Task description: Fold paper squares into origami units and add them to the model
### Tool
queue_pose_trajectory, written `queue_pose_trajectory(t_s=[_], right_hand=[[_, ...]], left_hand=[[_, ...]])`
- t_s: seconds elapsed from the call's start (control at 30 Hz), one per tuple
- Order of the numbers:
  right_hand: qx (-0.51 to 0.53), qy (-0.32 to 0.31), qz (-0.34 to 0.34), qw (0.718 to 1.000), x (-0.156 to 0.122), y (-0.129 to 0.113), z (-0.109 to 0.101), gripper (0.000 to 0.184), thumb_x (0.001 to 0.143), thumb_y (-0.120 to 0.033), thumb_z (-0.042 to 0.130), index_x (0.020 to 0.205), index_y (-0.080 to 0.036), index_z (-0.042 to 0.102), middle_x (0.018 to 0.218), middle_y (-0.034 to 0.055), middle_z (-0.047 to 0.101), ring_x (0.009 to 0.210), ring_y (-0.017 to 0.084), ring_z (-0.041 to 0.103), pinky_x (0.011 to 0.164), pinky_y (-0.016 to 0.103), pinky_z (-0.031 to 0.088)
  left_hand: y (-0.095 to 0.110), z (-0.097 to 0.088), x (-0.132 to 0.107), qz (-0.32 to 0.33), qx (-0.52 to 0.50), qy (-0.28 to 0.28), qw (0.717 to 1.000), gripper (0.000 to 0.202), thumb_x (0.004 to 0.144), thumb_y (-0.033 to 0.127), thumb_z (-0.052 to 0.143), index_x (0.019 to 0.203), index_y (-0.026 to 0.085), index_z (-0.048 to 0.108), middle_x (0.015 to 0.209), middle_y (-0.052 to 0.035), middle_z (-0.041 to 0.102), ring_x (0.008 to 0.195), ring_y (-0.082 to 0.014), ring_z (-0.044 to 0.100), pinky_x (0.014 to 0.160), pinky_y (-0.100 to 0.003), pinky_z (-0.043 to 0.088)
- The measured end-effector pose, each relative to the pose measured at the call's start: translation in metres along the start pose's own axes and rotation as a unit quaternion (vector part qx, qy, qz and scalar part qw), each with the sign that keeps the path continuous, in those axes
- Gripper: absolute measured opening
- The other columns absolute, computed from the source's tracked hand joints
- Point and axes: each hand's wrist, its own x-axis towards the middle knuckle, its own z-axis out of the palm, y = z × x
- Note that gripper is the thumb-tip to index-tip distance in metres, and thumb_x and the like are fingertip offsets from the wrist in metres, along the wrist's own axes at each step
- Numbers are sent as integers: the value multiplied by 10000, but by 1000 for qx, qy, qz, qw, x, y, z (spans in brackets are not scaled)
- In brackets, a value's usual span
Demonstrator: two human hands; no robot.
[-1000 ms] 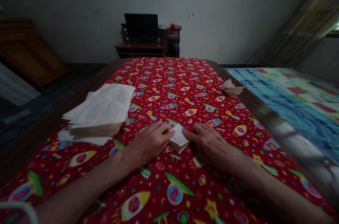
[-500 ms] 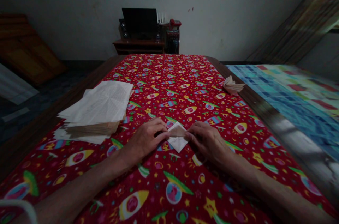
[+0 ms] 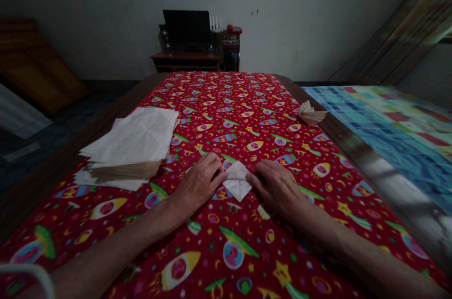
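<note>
A small folded paper, diamond-shaped and whitish with creases, lies on the red patterned cloth in front of me. My left hand pinches its left corner between thumb and fingers. On the opposite side, my right hand pinches the right corner. Both hands rest low on the cloth. A stack of creased paper sheets sits to the left of my left hand, its lower layers browner than the top ones.
A folded, fan-like paper piece stands near the table's right edge. Beyond that edge lies a bed with a checked blue cover. At the far wall are a black monitor, speakers and a red telephone. A wooden cabinet stands at left.
The brownish upper part of the folded paper now shows whitish, with a crease across the middle. Both hands keep their pinch at its side corners and have shifted only slightly.
</note>
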Motion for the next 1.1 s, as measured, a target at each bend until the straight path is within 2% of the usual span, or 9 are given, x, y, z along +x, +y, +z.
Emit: queue_pose_trajectory(t_s=[0.23, 0.33, 0.43, 0.53, 0.73, 0.83, 0.93, 1.1], right_hand=[[7, -9, 6, 1000, 1, 3, -1, 162, 921, -300, 472, 812, -192, 525, 771, 32, 581, 667, 138, 505, 624, 266, 375], [-7, -17, 17, 1000, 2, 4, 0, 170, 916, -305, 481, 801, -191, 533, 743, 24, 575, 642, 135, 497, 605, 265, 363], [-10, -22, 21, 999, 3, 3, 0, 173, 912, -305, 488, 795, -189, 542, 724, 17, 569, 628, 132, 490, 598, 261, 352], [-7, -24, 30, 999, 4, 1, -1, 165, 905, -290, 501, 784, -186, 541, 730, 17, 568, 625, 130, 483, 596, 258, 343], [-24, -32, 35, 999, 5, -1, -2, 170, 898, -280, 512, 763, -179, 539, 722, 25, 558, 625, 139, 469, 599, 265, 334], [-23, -35, 30, 999, 5, -2, -2, 184, 908, -277, 492, 761, -175, 537, 715, 29, 553, 621, 140, 469, 597, 267, 340], [-21, -35, 26, 999, 5, -2, -3, 201, 914, -281, 480, 746, -182, 531, 712, 29, 552, 620, 141, 474, 592, 268, 351], [-19, -20, 0, 1000, -1, 6, 1, 160, 918, -282, 462, 810, -210, 554, 745, 36, 563, 666, 160, 508, 612, 282, 390]], left_hand=[[0, 1, -1, -5, 14, 11, 1000, 126, 907, 236, 506, 800, 172, 490, 848, -16, 504, 799, -162, 507, 719, -298, 453], [3, 0, -1, -4, 32, 14, 999, 66, 906, 233, 513, 929, 171, 524, 907, -29, 522, 842, -170, 521, 754, -308, 469], [7, -3, 0, 38, 80, 10, 996, 178, 929, 230, 483, 1094, 208, 545, 997, -41, 534, 917, -175, 524, 814, -318, 472], [10, -6, 1, 99, 142, -7, 985, 213, 931, 223, 487, 1123, 246, 575, 1064, -45, 556, 985, -193, 510, 855, -342, 461], [25, -5, -9, 119, 209, -51, 969, 291, 928, 148, 443, 1207, 143, 528, 1164, -86, 592, 1091, -239, 508, 923, -384, 443], [38, 0, -21, 124, 223, -60, 965, 364, 916, 78, 355, 1253, 110, 489, 1286, -117, 548, 1211, -245, 473, 1040, -423, 359], [48, 5, -32, 133, 222, -67, 964, 438, 882, 46, 316, 1297, 98, 444, 1368, -135, 489, 1302, -245, 409, 1078, -425, 335], [56, 7, -37, 127, 195, -75, 970, 432, 920, 178, 373, 1342, 88, 402, 1407, -167, 438, 1358, -285, 323, 1100, -445, 332]])
